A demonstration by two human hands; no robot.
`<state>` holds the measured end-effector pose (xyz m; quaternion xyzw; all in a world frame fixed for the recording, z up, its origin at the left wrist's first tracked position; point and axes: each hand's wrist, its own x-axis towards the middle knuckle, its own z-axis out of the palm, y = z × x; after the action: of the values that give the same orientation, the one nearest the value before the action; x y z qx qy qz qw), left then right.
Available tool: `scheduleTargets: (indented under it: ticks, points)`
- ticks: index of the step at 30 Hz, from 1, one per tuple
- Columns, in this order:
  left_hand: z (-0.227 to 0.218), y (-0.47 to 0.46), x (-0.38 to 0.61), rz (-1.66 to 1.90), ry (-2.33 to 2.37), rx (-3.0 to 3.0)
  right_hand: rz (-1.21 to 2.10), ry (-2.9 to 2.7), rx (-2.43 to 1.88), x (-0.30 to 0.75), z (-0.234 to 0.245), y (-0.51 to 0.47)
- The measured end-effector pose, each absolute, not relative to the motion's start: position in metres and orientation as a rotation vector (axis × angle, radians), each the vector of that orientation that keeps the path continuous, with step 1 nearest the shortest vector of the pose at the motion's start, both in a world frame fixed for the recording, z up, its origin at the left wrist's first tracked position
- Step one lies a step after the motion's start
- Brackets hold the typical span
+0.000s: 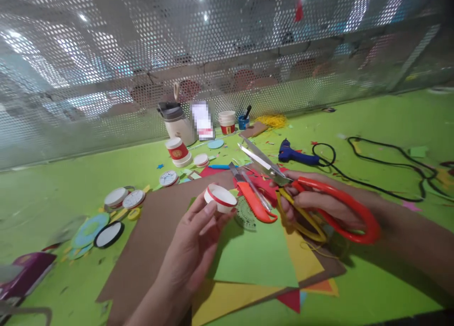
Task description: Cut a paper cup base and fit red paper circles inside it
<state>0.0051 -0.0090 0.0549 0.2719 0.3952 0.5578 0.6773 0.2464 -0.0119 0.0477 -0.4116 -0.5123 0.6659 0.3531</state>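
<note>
My left hand (191, 243) pinches a short cut-off paper cup ring (220, 198), white with a red band, above the brown card sheet (152, 236). My right hand (319, 204) grips large red-handled scissors (283, 177); their blades are apart and point up-left. A red utility knife (252, 199) lies between the two hands on red scraps. Green (255, 255), yellow and orange paper sheets lie under both hands.
A blue glue gun (296, 155) with a black cord (386, 165) lies at the right. Paper cups (178, 152), a jug (176, 120), cup-ring clocks (133, 199) and round cutouts (90, 229) sit left and behind. A perforated metal wall (227, 47) closes the back.
</note>
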Motion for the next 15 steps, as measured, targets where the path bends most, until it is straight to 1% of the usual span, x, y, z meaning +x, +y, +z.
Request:
scheduleTargets:
  ticks: [2,6,8,10,15]
  points:
    - [0.053,-0.008,0.005,1.275,0.901,0.667,1.633,-1.387,-1.114,0.246,0.051,-0.012]
    - [0.049,-0.005,0.003,1.277,0.904,0.755,1.188,-1.755,-1.229,0.245,0.059,-0.011]
    - [0.047,-0.004,0.001,1.261,0.901,0.765,1.054,-1.877,-1.278,0.244,0.058,-0.009]
    - [0.047,-0.003,0.0,1.253,0.891,0.774,1.021,-1.868,-1.305,0.243,0.052,-0.005]
    - [0.049,-0.001,-0.003,1.231,0.876,0.747,1.058,-1.825,-1.384,0.243,0.039,-0.001]
